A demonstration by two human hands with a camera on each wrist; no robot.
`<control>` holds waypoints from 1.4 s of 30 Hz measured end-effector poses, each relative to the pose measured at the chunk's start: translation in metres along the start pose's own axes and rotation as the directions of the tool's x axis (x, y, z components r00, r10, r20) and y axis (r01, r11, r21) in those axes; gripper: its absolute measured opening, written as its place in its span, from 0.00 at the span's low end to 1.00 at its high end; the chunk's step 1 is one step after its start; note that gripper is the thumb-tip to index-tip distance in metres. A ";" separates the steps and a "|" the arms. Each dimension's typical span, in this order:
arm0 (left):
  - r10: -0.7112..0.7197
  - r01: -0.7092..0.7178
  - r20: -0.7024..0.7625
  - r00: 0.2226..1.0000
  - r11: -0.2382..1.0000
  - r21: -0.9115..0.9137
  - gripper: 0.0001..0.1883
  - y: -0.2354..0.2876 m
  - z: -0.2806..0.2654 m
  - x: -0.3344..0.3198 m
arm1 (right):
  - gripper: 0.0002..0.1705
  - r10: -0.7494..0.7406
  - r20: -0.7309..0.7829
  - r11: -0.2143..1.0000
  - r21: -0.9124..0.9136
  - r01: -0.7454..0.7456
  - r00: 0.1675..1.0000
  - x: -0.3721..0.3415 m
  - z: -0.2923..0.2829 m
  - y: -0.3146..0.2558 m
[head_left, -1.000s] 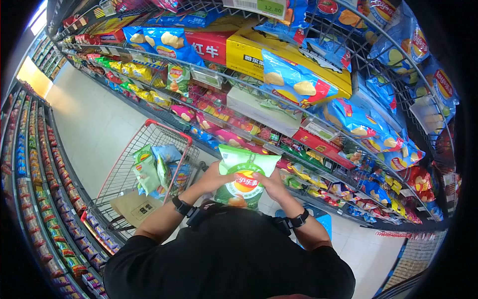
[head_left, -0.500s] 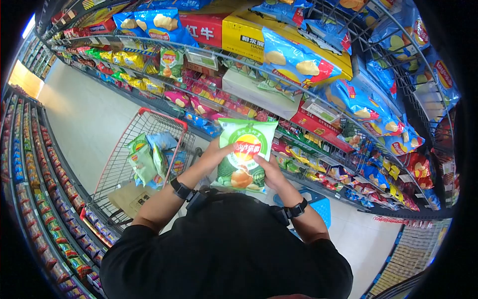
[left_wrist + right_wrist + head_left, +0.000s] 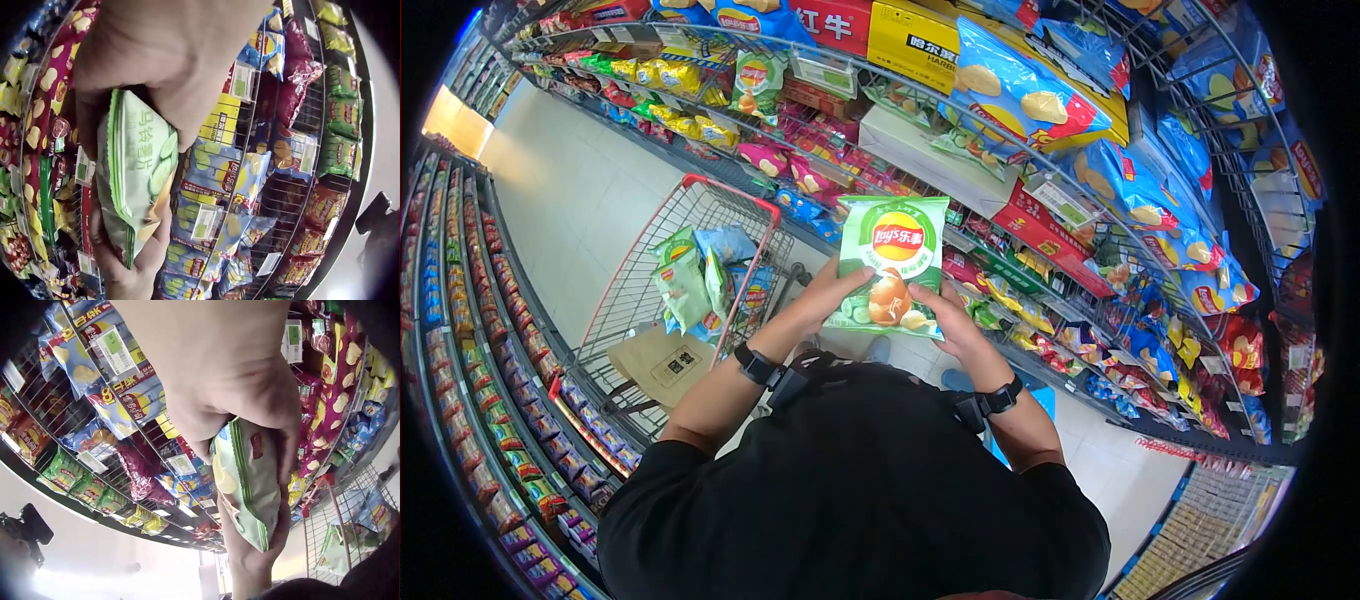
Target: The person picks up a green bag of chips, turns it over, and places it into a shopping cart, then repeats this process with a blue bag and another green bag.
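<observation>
Where the green chip bag [image 3: 890,255] is: held out in front of the chest, between the two hands, apart from the shopping cart [image 3: 733,195]
Bag's long axis: runs away from the chest, almost straight ahead, with the logo end farther out and the other end toward the person; printed face turned up toward the head
Left hand [image 3: 836,292]: clamped on the bag's left side, thumb laid over the front, remaining fingers mostly hidden behind it
Right hand [image 3: 952,320]: clamped on the bag's right side in the same way, its thumb also on the front, below the middle
Bag from the fingers: directly between the two thumbs, most of its length reaching beyond them; both hands touch it, so neither is nearer
Side nearer the cart: the left, with the cart beyond the left forearm
Cart's load: green chip packets [image 3: 683,288] beside a blue one, and a brown package [image 3: 662,365] nearer the person
Ahead and right: a rack [image 3: 1240,452] bearing blue chip bags [image 3: 1020,95]
Wrists: a black device [image 3: 785,382] strapped on each
</observation>
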State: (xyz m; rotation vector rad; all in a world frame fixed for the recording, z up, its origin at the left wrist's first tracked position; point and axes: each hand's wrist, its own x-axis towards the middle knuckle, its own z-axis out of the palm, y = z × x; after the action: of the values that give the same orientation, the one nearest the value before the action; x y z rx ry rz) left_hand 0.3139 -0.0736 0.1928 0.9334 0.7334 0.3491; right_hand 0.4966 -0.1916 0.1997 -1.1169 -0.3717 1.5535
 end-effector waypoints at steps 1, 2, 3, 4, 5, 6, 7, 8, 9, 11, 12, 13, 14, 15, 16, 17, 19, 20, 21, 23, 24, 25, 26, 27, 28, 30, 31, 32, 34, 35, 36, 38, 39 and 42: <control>-0.001 0.002 -0.023 1.000 0.999 0.043 0.33 -0.002 -0.001 -0.002 | 0.31 0.011 -0.021 1.000 0.011 -0.010 1.000 0.000 0.001 -0.001; -0.002 0.006 -0.046 0.999 0.996 0.085 0.33 -0.003 -0.001 -0.003 | 0.31 0.005 0.000 1.000 0.016 -0.005 1.000 0.002 -0.001 0.000; 0.007 -0.004 -0.034 0.999 0.996 0.088 0.34 -0.003 0.000 -0.005 | 0.31 -0.002 0.021 1.000 0.020 0.001 1.000 0.004 -0.006 0.001; 0.014 -0.012 -0.020 1.000 0.996 0.091 0.34 -0.001 0.002 -0.007 | 0.31 -0.009 0.039 1.000 0.025 0.008 0.999 0.006 -0.009 0.003; 0.022 -0.021 -0.005 1.000 0.995 0.095 0.35 0.000 0.003 -0.008 | 0.31 -0.008 0.042 0.999 0.037 0.006 0.999 0.006 -0.011 0.004; 0.023 -0.022 -0.009 1.000 0.996 0.089 0.35 -0.001 0.004 -0.008 | 0.31 -0.009 0.045 0.999 0.048 0.006 0.999 0.007 -0.012 0.005; 0.024 -0.023 -0.012 1.000 0.996 0.083 0.35 -0.001 0.005 -0.007 | 0.31 -0.010 0.047 0.998 0.060 0.007 0.999 0.007 -0.012 0.005; 0.024 -0.023 -0.014 1.000 0.997 0.078 0.35 -0.003 0.005 -0.006 | 0.30 -0.017 0.046 0.998 0.062 0.014 0.999 0.006 -0.012 0.005; 0.026 -0.025 -0.019 0.999 0.996 0.084 0.35 -0.004 0.004 -0.004 | 0.30 -0.023 0.044 0.998 0.064 0.020 0.999 0.005 -0.011 0.004; 0.030 -0.027 -0.029 0.999 0.995 0.097 0.35 -0.007 0.003 -0.002 | 0.29 -0.024 0.038 0.996 0.082 0.021 0.999 0.004 -0.009 0.002; 0.035 -0.033 -0.024 0.999 0.995 0.090 0.35 -0.006 0.003 -0.002 | 0.29 -0.020 0.034 0.995 0.098 0.016 0.999 0.003 -0.009 0.001; 0.039 -0.037 -0.017 0.999 0.996 0.083 0.35 -0.004 0.005 -0.002 | 0.29 -0.015 0.028 0.993 0.114 0.012 1.000 0.003 -0.009 0.001; 0.042 -0.042 -0.010 0.999 0.996 0.076 0.35 -0.003 0.007 -0.002 | 0.29 -0.016 0.024 0.993 0.119 0.013 1.000 0.002 -0.010 0.001; 0.054 -0.053 -0.006 0.999 0.995 0.090 0.35 -0.001 0.008 -0.002 | 0.29 -0.018 0.020 0.992 0.124 0.016 1.000 0.003 -0.012 0.001; 0.066 -0.065 -0.003 0.998 0.992 0.104 0.35 0.000 0.010 -0.002 | 0.29 -0.020 0.016 0.991 0.129 0.018 1.000 0.003 -0.013 0.001; 0.078 -0.077 0.000 0.997 0.990 0.118 0.35 0.001 0.010 -0.002 | 0.29 -0.065 0.002 0.994 0.087 0.064 0.998 0.004 -0.014 0.001; 0.261 -0.201 -0.108 0.959 0.899 0.390 0.33 -0.017 0.001 0.010 | 0.30 -0.154 -0.020 0.988 -0.001 0.154 0.988 0.007 -0.018 0.003; 0.359 -0.240 -0.140 0.923 0.820 0.520 0.32 -0.026 -0.006 0.016 | 0.31 -0.207 -0.053 0.976 -0.081 0.203 0.977 0.010 -0.021 0.005; 0.384 -0.270 -0.117 0.916 0.805 0.528 0.31 -0.020 -0.004 0.013 | 0.31 -0.263 -0.081 0.955 -0.162 0.248 0.961 0.013 -0.023 0.006; 0.432 -0.329 -0.070 0.899 0.773 0.543 0.28 -0.005 0.000 0.006 | 0.33 -0.367 -0.122 0.900 -0.299 0.318 0.922 0.017 -0.024 0.004; 0.312 -0.270 -0.011 0.950 0.836 0.477 0.24 -0.001 -0.003 0.006 | 0.33 -0.411 -0.137 0.870 -0.354 0.343 0.901 0.018 -0.023 0.003; 0.306 -0.283 0.021 0.952 0.848 0.448 0.25 0.000 -0.001 0.006 | 0.34 -0.453 -0.150 0.838 -0.409 0.362 0.879 0.018 -0.022 0.002; 0.301 -0.294 0.051 0.952 0.859 0.418 0.27 0.000 0.003 0.005 | 0.35 -0.476 -0.118 0.802 -0.466 0.375 0.872 0.018 -0.022 0.003; 0.296 -0.304 0.080 0.952 0.871 0.387 0.28 0.001 0.008 0.004 | 0.36 -0.495 -0.083 0.762 -0.520 0.386 0.865 0.019 -0.021 0.004; 0.322 -0.320 0.057 0.945 0.875 0.362 0.29 0.002 0.013 0.002 | 0.36 -0.513 -0.046 0.717 -0.571 0.399 0.857 0.019 -0.019 0.004; 0.369 -0.354 0.010 0.929 0.882 0.311 0.31 0.003 0.022 0.000 | 0.39 -0.500 0.070 0.739 -0.485 0.468 0.863 0.016 -0.007 0.003; 0.392 -0.370 0.004 0.920 0.867 0.334 0.33 0.004 0.021 0.001 | 0.40 -0.495 0.128 0.749 -0.438 0.497 0.859 0.014 -0.002 0.002; 0.415 -0.387 -0.002 0.910 0.850 0.357 0.36 0.004 0.020 0.004 | 0.42 -0.476 0.175 0.690 -0.532 0.490 0.862 0.011 0.000 0.002; 0.446 -0.379 -0.097 0.890 0.841 0.387 0.33 -0.003 0.014 0.013 | 0.41 -0.451 0.328 0.551 -0.629 0.548 0.830 0.002 0.009 -0.010; 0.408 -0.355 -0.128 0.904 0.883 0.307 0.32 -0.006 0.008 0.016 | 0.41 -0.426 0.401 0.474 -0.665 0.578 0.811 -0.002 0.015 -0.016; 0.367 -0.329 -0.154 0.918 0.917 0.224 0.30 -0.001 0.005 0.016 | 0.39 -0.410 0.387 0.515 -0.649 0.560 0.826 -0.004 0.018 -0.019; 0.293 -0.287 -0.206 0.934 0.956 0.057 0.25 0.006 0.004 0.013 | 0.40 -0.485 0.330 0.503 -0.652 0.567 0.810 0.005 0.004 -0.016; 0.253 -0.253 -0.164 0.954 0.967 0.020 0.25 0.009 0.004 0.009 | 0.42 -0.521 0.302 0.497 -0.653 0.571 0.799 0.009 -0.002 -0.016; 0.113 -0.114 -0.005 0.994 0.992 -0.058 0.27 0.011 -0.002 -0.001 | 0.39 -0.531 0.129 0.763 -0.357 0.539 0.838 0.020 -0.011 -0.020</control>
State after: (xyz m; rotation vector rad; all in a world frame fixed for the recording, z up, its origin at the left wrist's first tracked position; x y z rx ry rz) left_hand 0.3123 -0.0667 0.2018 0.9216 0.6698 0.4693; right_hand 0.5192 -0.1709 0.2004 -1.1536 -0.9560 0.9961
